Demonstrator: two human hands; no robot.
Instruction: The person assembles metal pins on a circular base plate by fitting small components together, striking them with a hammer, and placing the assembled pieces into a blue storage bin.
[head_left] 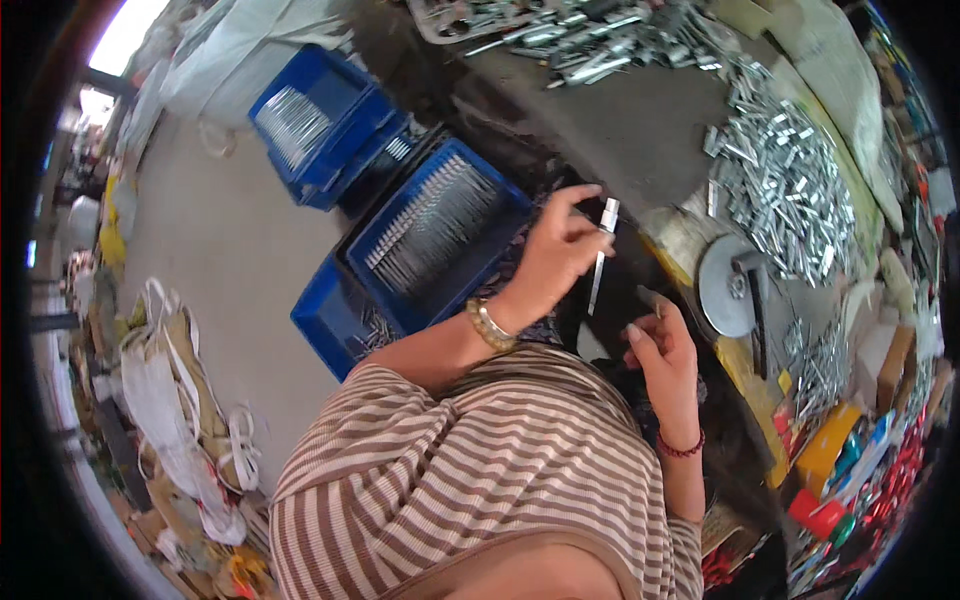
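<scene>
My left hand (562,250), with a beaded bracelet at the wrist, is closed on a slim metal rod with a wider bright socket-like head (609,215). The rod hangs tilted, its thin end pointing down toward my right hand (668,352). That hand is beside the table edge, fingers loosely curled and thumb apart from them; I see nothing held in it. Left of my left hand, a blue bin (505,215) holds neat rows of similar metal rods.
Another blue bin (345,130) with rods stands farther left, and a lower blue bin (318,318) holds a few loose pieces. A large heap of metal parts (785,185) covers the right-hand table near a round metal disc (722,290). White sacks (170,400) lie at left.
</scene>
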